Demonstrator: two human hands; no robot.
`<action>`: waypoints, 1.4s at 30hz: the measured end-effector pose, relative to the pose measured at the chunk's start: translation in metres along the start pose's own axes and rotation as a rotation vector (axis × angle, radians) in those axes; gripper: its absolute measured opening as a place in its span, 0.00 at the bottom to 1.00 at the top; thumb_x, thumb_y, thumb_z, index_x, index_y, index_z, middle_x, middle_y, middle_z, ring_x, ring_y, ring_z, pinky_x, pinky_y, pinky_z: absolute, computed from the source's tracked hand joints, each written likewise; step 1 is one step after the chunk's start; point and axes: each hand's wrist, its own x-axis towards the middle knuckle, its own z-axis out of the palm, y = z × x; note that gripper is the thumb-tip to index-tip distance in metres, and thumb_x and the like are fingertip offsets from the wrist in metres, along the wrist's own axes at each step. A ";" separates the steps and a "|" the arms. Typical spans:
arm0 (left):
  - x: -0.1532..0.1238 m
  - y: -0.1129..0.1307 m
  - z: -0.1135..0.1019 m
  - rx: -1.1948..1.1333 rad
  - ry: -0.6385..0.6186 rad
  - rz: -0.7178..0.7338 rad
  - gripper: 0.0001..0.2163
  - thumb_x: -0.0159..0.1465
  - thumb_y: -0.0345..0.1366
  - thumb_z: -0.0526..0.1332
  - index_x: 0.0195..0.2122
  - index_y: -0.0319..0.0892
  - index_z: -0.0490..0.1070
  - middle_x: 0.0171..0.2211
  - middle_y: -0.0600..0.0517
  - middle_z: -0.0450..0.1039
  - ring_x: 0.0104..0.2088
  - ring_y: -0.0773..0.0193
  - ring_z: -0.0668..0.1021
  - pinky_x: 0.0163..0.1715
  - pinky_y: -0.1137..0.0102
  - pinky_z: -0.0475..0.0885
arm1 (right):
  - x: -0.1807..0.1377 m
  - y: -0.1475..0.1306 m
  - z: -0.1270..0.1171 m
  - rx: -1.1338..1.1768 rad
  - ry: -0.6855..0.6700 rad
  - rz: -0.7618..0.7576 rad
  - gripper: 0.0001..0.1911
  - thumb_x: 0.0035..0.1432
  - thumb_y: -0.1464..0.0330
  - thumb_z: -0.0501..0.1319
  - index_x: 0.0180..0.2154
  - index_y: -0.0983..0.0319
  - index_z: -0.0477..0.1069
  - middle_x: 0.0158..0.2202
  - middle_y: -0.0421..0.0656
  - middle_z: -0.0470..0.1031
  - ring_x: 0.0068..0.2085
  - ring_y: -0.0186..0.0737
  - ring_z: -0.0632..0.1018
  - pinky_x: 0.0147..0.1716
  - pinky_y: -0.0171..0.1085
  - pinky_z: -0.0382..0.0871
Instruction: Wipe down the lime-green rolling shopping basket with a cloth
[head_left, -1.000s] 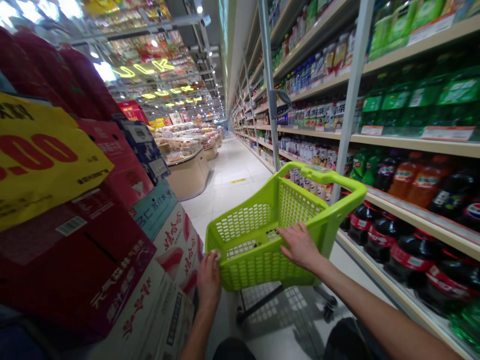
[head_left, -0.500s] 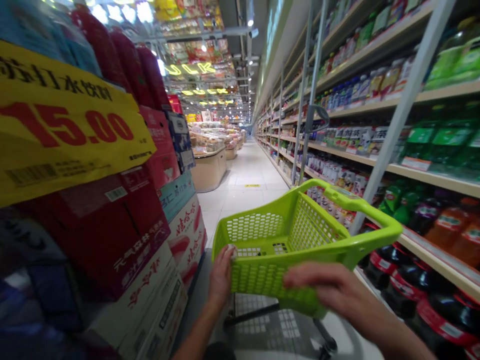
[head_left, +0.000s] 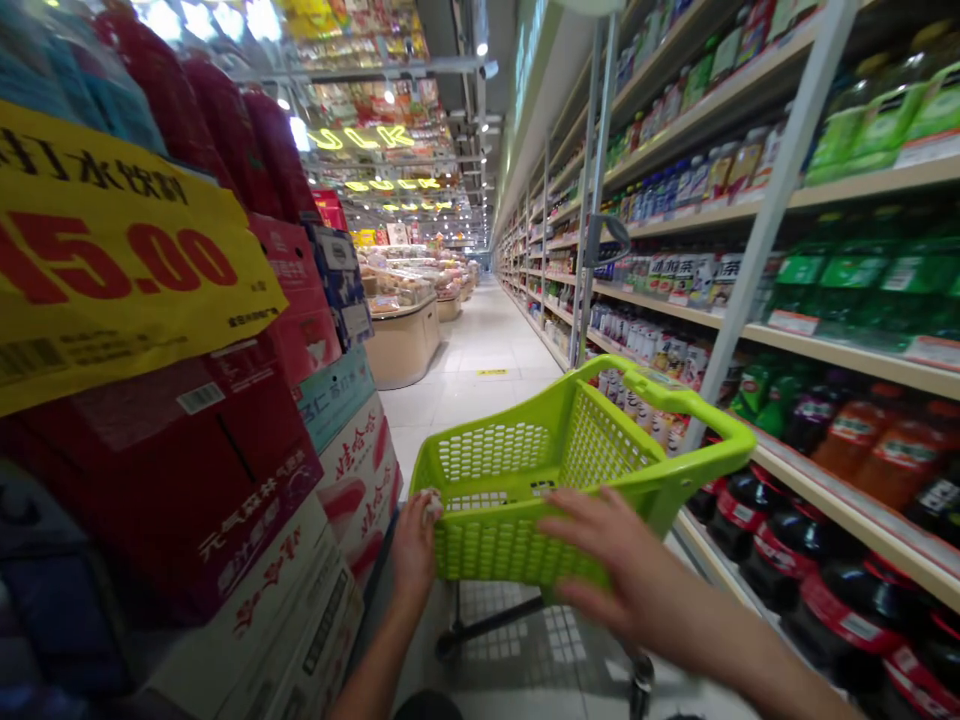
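A lime-green plastic shopping cart (head_left: 487, 545) stands in front of me, its basket holed like mesh and its handle (head_left: 712, 425) to the right. My left hand (head_left: 415, 545) is closed at the near left corner of the basket. Between its fingers and the rim shows a small crumpled white cloth (head_left: 432, 504), perhaps a tissue. My right hand (head_left: 607, 560) is over the near side of the cart, fingers spread and holding nothing. Whether its fingertips touch the basket I cannot tell. The visible part of the basket floor (head_left: 517, 492) bears no goods.
Stacked drink cartons (head_left: 255, 480) rise close on my left under a yellow price sign (head_left: 135, 260). Tall drink shelves (head_left: 855, 365) line the right, with large dark bottles (head_left: 847, 605) at the bottom. A white-tiled aisle (head_left: 495, 345) runs ahead past a rounded display counter (head_left: 401, 345).
My right hand has spread its fingers and come further over the cart's near side. My left hand stays at the corner. The whole view has shifted slightly, with things appearing further left.
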 end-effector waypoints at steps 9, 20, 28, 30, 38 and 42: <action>-0.030 0.078 0.058 -0.066 -0.253 0.409 0.19 0.60 0.26 0.47 0.51 0.44 0.64 0.55 0.47 0.63 0.57 0.61 0.62 0.54 0.59 0.62 | 0.022 0.079 0.008 -0.431 0.053 0.162 0.12 0.57 0.62 0.53 0.36 0.58 0.72 0.33 0.44 0.72 0.41 0.47 0.69 0.51 0.55 0.45; -0.016 0.020 0.024 -0.001 0.008 0.143 0.16 0.62 0.34 0.47 0.51 0.42 0.62 0.51 0.45 0.65 0.53 0.58 0.66 0.52 0.59 0.63 | 0.012 0.051 0.016 -0.363 0.178 0.214 0.11 0.56 0.62 0.54 0.36 0.59 0.72 0.34 0.44 0.72 0.41 0.46 0.68 0.53 0.52 0.39; 0.000 -0.001 0.012 0.045 0.003 0.121 0.15 0.58 0.32 0.49 0.45 0.42 0.66 0.43 0.47 0.70 0.46 0.59 0.71 0.49 0.60 0.66 | 0.010 0.041 0.017 -0.305 0.203 0.230 0.11 0.56 0.62 0.54 0.37 0.58 0.72 0.34 0.43 0.72 0.42 0.45 0.67 0.54 0.50 0.39; 0.006 -0.022 -0.003 0.101 0.099 0.013 0.14 0.58 0.33 0.48 0.44 0.42 0.66 0.43 0.47 0.70 0.46 0.58 0.71 0.49 0.60 0.66 | 0.009 0.042 0.017 -0.302 0.200 0.236 0.11 0.56 0.62 0.55 0.37 0.58 0.72 0.34 0.43 0.72 0.43 0.46 0.67 0.54 0.50 0.39; -0.012 0.044 0.045 -0.012 -0.181 0.315 0.17 0.58 0.28 0.48 0.48 0.42 0.65 0.50 0.46 0.67 0.52 0.59 0.67 0.52 0.58 0.62 | 0.011 0.042 0.020 -0.309 0.187 0.234 0.11 0.56 0.62 0.54 0.38 0.58 0.71 0.35 0.44 0.72 0.43 0.46 0.67 0.54 0.51 0.39; -0.003 0.013 0.025 0.038 -0.107 0.263 0.18 0.57 0.28 0.47 0.47 0.43 0.66 0.49 0.47 0.67 0.51 0.59 0.67 0.52 0.59 0.62 | 0.011 0.041 0.019 -0.300 0.187 0.238 0.11 0.56 0.62 0.54 0.38 0.58 0.71 0.35 0.44 0.72 0.44 0.46 0.67 0.55 0.51 0.38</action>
